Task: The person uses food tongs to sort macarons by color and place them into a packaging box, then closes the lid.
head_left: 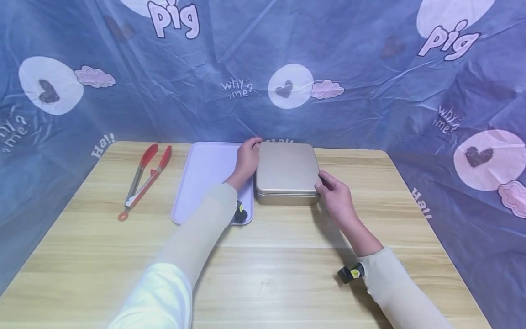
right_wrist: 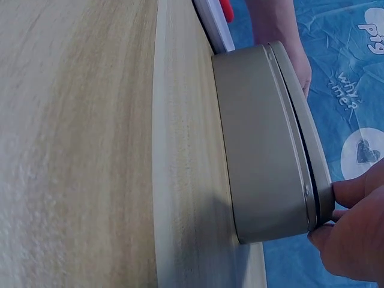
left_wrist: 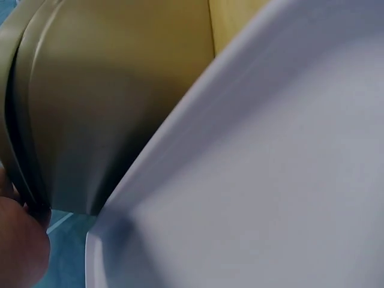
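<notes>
A gold-coloured square tin [head_left: 287, 200] stands on the table with its lid [head_left: 287, 165] on top. A thin dark gap shows between lid and body in the right wrist view. My left hand [head_left: 248, 159] holds the lid's edge at the far left corner; its fingertips are partly hidden. At the near right corner, my right hand [right_wrist: 359, 231] pinches the lid's rim between thumb and fingers. Beneath my left forearm lies a pale lilac tray [head_left: 205, 183], its edge close against the tin's left side.
Red-tipped kitchen tongs [head_left: 149, 156] lie spread apart left of the tray. The wooden table [head_left: 263, 283] ends at a blue printed cloth [head_left: 246, 55] hung behind and at both sides.
</notes>
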`<state>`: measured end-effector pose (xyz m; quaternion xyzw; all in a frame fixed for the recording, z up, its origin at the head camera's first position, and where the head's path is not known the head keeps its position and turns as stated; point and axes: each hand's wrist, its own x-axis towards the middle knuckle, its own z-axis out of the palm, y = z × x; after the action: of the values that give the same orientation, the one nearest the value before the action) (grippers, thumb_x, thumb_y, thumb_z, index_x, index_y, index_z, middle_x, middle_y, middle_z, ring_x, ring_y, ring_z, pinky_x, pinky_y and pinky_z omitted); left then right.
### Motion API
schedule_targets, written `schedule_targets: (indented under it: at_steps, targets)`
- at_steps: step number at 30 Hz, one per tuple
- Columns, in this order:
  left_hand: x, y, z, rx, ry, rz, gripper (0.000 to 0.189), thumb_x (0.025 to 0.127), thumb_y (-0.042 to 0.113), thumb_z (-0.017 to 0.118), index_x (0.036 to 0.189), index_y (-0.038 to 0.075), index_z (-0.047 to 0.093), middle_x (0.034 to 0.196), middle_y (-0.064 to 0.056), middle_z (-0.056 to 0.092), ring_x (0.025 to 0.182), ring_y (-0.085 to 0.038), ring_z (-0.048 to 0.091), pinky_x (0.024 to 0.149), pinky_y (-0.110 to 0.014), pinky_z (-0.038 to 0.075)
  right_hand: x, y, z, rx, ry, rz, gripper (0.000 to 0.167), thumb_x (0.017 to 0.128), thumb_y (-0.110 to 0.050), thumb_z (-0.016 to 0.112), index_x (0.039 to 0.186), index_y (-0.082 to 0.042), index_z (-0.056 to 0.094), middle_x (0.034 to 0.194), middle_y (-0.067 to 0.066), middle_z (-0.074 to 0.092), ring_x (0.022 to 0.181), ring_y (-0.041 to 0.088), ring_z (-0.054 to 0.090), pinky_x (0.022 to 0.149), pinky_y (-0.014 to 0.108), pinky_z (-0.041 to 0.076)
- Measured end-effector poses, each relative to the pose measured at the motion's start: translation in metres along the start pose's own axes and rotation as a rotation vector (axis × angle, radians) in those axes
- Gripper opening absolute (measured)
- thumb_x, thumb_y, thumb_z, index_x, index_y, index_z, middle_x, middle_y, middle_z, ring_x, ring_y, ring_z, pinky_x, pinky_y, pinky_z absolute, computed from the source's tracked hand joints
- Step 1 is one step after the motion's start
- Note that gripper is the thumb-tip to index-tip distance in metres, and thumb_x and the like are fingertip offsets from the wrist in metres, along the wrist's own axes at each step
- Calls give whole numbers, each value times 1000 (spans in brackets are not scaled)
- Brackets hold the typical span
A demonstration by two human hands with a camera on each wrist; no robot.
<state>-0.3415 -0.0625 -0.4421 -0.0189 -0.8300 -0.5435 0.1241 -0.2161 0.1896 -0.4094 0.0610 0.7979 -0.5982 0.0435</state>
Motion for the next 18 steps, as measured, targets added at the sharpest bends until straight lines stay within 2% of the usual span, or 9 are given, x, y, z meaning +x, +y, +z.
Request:
schedule_targets:
  at_steps: [9,18]
  targets:
    - [-5,1,5,44,0,9,34,105,5,45,133,1,63,138,-15,62,135,-28,54,117,-35,38,-3,3,0,-65,14,-16,52,104,-13,55,153,-5,39,163,7,33,151,24,32,121,35,30]
    - [-9,-1,5,53,28,7,33,105,6,45,133,1,63,138,-15,63,134,-28,55,116,-35,39,-1,6,-2,-108,-23,-26,54,105,-18,54,154,-5,36,163,8,31,151,23,30,122,36,29]
